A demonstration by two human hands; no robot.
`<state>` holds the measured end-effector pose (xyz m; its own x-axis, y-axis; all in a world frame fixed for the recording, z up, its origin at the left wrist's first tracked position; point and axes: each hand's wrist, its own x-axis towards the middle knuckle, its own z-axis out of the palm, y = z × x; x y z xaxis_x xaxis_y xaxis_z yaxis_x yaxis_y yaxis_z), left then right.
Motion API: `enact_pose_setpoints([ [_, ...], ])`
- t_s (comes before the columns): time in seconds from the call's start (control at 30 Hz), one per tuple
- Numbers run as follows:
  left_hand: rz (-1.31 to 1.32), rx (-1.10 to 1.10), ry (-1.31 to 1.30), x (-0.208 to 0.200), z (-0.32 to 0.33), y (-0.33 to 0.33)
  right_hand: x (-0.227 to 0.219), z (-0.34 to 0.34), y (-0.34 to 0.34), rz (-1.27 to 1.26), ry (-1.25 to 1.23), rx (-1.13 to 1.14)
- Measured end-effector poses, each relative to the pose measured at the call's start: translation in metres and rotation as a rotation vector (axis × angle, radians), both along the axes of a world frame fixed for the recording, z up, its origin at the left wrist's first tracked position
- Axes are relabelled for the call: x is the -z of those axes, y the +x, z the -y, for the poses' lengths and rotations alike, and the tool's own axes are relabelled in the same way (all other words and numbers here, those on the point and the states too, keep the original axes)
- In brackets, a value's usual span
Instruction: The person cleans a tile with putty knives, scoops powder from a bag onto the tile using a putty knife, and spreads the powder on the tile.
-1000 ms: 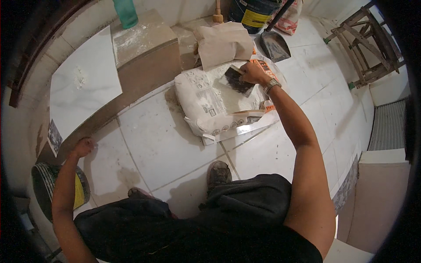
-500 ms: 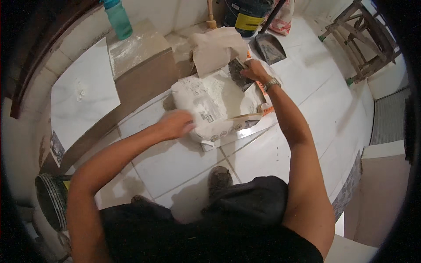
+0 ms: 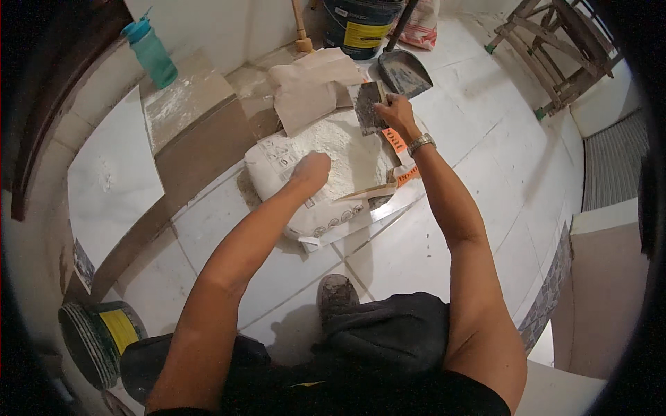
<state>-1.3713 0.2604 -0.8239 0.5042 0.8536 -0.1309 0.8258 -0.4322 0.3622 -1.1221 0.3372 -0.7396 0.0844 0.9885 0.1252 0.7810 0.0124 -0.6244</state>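
Leftmost, a bucket (image 3: 100,341) lies near the floor's edge, beside the person's leg, where a step sideways could knock it. A white panel (image 3: 114,163) dusted with powder rests by a ledge (image 3: 187,104); a bottle (image 3: 156,61) stands on that ledge and might topple if the panel were shoved. On the floor, the open bag (image 3: 267,163) bulges with white powder (image 3: 350,149); its loose paper walls could sag and spill if leaned on. Over its near left part is the left hand (image 3: 312,172), fingers curled; whether they grip anything I cannot tell. Above the far right side, the right hand (image 3: 399,116) holds a broad scraper (image 3: 370,109), fingers closed around its handle; a careless swing could tear the paper or fling dust. Just beyond, a dustpan (image 3: 404,73) could catch an elbowing wrist and shed grit.
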Motion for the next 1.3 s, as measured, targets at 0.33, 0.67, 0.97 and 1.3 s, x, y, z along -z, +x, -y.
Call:
enact_pose_setpoints([
  [0.33, 0.344, -0.203, 0.069, 0.007, -0.012, -0.006, 0.007, -0.009, -0.015, 0.014, 0.070, -0.065],
  [0.67, 0.086, -0.064, 0.212, -0.006, -0.005, 0.030, -0.005, 0.001, -0.016, -0.023, -0.001, -0.048],
  [0.97, 0.184, -0.129, 0.008, -0.001, -0.019, 0.008, -0.002, -0.002, 0.003, 0.230, -0.071, -0.007],
  [1.3, 0.237, -0.092, 0.233, -0.025, -0.012, -0.022, 0.048, 0.008, -0.037, 0.550, 0.133, -0.301],
])
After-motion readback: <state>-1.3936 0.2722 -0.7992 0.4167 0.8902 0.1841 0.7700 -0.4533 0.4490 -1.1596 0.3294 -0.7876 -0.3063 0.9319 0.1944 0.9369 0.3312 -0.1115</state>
